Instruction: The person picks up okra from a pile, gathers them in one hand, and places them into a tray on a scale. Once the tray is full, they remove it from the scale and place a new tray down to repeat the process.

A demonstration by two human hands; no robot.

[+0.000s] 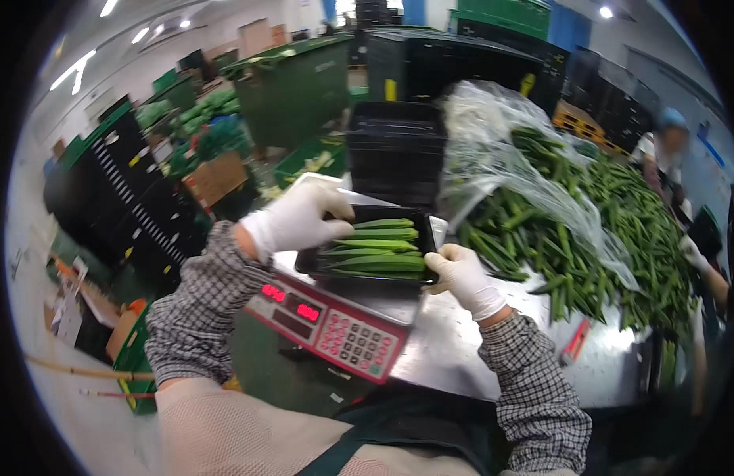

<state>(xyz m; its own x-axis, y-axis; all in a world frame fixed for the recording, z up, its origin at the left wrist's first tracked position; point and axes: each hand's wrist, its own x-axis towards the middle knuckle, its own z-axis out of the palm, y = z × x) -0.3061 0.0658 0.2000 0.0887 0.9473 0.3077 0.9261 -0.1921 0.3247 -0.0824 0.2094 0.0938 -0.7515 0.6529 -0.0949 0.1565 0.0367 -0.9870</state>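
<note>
A black tray (306,262) with several green okra pods (379,246) lying side by side sits over the red digital scale (327,329), whose display glows red. My left hand (303,218), in a white glove, is closed at the tray's left side, its fingertips over the rim by the pods. At the right end, my right hand (458,274), also gloved, pinches the tray's corner between thumb and fingers. Whether the tray's underside touches the scale is hidden.
Behind the tray rises a stack of black trays (396,151). To the right, a large okra heap (597,214) lies partly under clear plastic (533,190). A red-and-white cutter (574,343) lies on the metal table (462,361). A co-worker (668,147) stands at the far right.
</note>
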